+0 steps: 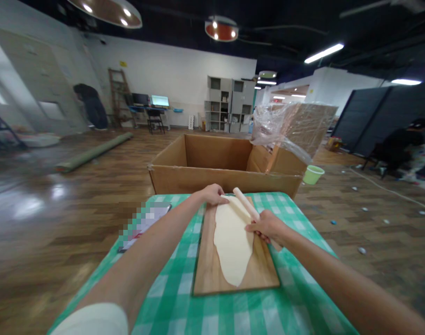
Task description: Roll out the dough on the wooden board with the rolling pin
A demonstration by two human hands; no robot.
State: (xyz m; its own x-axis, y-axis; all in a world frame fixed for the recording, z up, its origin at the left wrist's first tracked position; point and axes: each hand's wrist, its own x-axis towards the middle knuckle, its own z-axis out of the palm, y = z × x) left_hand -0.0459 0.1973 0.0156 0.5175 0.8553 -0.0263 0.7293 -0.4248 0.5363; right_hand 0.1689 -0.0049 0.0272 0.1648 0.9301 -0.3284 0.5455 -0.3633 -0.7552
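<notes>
A long flat sheet of pale dough (232, 242) lies on a wooden board (205, 274) on a green-and-white checked tablecloth (170, 298). My left hand (214, 194) rests curled at the dough's far end, fingers pressing its edge. A pale rolling pin (246, 204) lies slanted over the dough's far right side, and my right hand (266, 227) is closed around its near end.
An open cardboard box (198, 179) stands on the floor just beyond the table, with plastic-wrapped cardboard (296, 125) at its right. A pixelated flat item (145, 223) lies left of the board. A green bucket (313, 174), a rolled mat (93, 151) and two distant people (91, 107) are around.
</notes>
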